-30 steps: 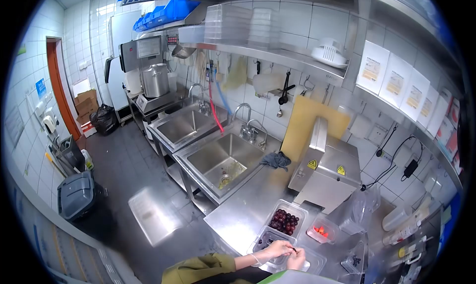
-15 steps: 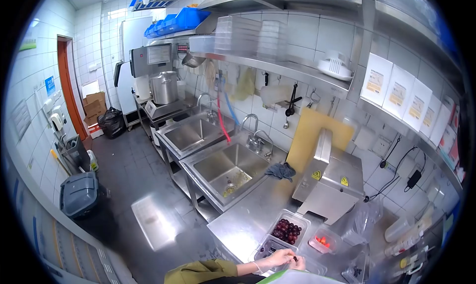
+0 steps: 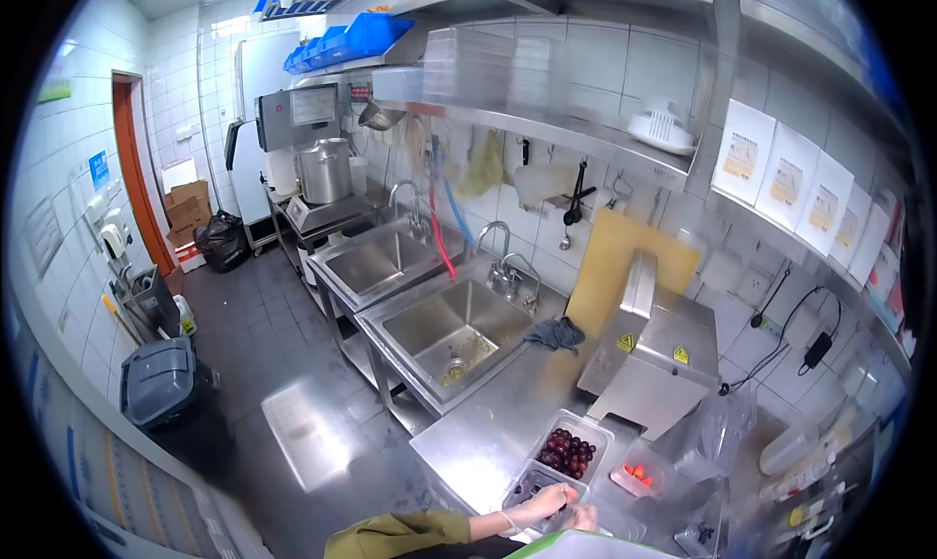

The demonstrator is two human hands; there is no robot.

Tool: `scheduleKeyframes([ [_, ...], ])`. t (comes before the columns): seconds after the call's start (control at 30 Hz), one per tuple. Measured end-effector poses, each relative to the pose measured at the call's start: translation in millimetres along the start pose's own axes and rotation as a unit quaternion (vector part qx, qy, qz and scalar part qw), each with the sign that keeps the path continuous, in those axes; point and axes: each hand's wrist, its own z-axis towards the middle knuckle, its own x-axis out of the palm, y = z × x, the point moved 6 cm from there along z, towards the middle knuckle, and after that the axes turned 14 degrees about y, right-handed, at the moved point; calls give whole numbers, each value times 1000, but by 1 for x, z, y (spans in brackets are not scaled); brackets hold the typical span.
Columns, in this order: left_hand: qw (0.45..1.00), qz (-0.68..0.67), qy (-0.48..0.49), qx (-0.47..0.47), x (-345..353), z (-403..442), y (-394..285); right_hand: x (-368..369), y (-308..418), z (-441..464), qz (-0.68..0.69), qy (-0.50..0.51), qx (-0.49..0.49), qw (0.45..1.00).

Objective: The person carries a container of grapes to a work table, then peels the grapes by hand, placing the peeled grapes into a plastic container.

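Observation:
My left hand [image 3: 543,501], in an olive sleeve [image 3: 395,535], is closed in a pinch over the near edge of a clear tub of small dark fruit [image 3: 532,485]. A tiny dark spot shows at its fingertips; what it is stays unclear. My right hand [image 3: 583,517] is just to the right, its fingers curled, slightly blurred and partly hidden by a pale green-edged shape below. Beyond the hands stands a clear tub of dark red round fruit [image 3: 566,454], perhaps grapes or cherries. To its right sits a smaller clear tub with red fruit pieces [image 3: 637,473].
A steel machine with warning stickers [image 3: 652,354] stands at the back of the counter [image 3: 468,442]. Left of it are a dark cloth [image 3: 554,334] and two sinks [image 3: 454,334]. Clear plastic containers [image 3: 717,437] lie to the right. A shelf [image 3: 576,129] runs overhead.
My left hand has moved slightly left and up, over the dark-fruit tub. The hands, earlier together around a small dark item, are now a little apart. The camera view shifted slightly.

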Motion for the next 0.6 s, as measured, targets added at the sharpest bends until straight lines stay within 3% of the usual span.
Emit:
scheduleKeyframes([
  [0.03,999,-30,18,-39,0,-11,-13,-11,13,4,-1,13,58,998],
  [0.1,1000,-13,24,-1,-5,-12,-16,-42,54,22,-5,41,176,984],
  [0.17,998,31,7,59,-8,-13,-21,-40,47,20,57,68,200,976],
  [0.27,996,74,38,16,-9,-16,-28,-52,56,30,90,51,245,964],
  [0.3,984,85,44,149,-9,-19,-39,-52,54,30,85,68,251,962],
  [0.33,982,137,25,130,-9,-15,-27,-54,57,29,84,5,219,972],
  [0.4,981,152,33,118,-8,-20,-35,-61,61,35,120,5,239,964],
  [0.47,991,94,76,56,-5,-20,-28,-56,60,29,200,-17,268,942],
  [0.5,989,97,66,92,-3,-24,-32,-52,56,25,221,9,283,933],
  [0.6,994,46,92,37,-1,-30,-41,-57,60,27,257,-10,254,932],
])
